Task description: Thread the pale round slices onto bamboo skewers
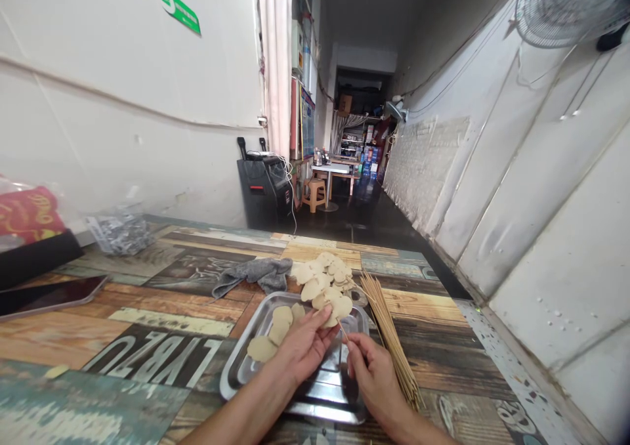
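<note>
Over a shiny metal tray (235, 360), my left hand (312, 340) pinches a thin, pale beige slice (339, 307) with its thumb on top. My right hand (369, 366) grips a thin wooden skewer (343, 330) whose upper end meets the slice's lower edge; whether it has pierced the slice I cannot tell. Several more slices (281, 323) lie in the left part of the tray. Behind the tray is a heap of similar slices (327, 268). A bundle of bare skewers (391, 333) rests along the tray's right side.
A grey cloth (256, 274) lies behind the tray on the wood-patterned table (197, 310). At the left are a phone-like dark slab (49, 297), a clear bag of small packets (121, 232) and a red package (29, 212). Beyond the table stands a black speaker-like box (266, 189).
</note>
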`<state>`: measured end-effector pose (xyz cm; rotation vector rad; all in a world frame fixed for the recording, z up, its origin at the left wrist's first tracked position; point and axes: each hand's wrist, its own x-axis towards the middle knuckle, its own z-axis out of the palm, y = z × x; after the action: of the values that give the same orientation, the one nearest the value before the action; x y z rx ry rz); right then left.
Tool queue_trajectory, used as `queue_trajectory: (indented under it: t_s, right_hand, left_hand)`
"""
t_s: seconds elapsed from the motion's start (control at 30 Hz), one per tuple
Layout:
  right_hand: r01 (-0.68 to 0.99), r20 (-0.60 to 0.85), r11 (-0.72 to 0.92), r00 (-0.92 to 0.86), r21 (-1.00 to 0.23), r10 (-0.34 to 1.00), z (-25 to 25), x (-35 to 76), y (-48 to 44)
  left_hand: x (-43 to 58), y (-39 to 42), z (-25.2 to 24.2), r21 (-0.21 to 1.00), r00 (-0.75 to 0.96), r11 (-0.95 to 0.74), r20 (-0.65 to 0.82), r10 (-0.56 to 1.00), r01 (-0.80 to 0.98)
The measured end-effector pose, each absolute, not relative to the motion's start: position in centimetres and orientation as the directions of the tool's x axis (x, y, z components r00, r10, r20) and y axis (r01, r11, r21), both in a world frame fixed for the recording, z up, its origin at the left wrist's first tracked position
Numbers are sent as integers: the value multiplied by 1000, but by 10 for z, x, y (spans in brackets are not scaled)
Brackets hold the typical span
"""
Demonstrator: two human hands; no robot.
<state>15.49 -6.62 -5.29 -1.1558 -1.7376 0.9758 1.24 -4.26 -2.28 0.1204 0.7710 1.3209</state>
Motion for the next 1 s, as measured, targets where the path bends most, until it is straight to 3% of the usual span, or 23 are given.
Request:
queue_trajectory:
  t_s: [0.27,0.47,0.7,1.0]
  right_hand:
    - [338,217,291,-241,-895,946,-54,156,-65]
    - [338,187,266,-247,-903,951,-54,156,-64]
    - [306,168,250,-270,-919,948,-51,155,-66]
    - [347,175,271,-284,-898,943,-47,154,-67]
  left_hand:
    - [10,-42,-23,519,54,289,-422,905,-804]
    - [-2,-31,-22,607,-45,185,-343,938,-773]
    - [-5,-32,-19,547,9,233,-381,925,-804]
    - [-4,-31,-20,560,14,273,-423,906,-782]
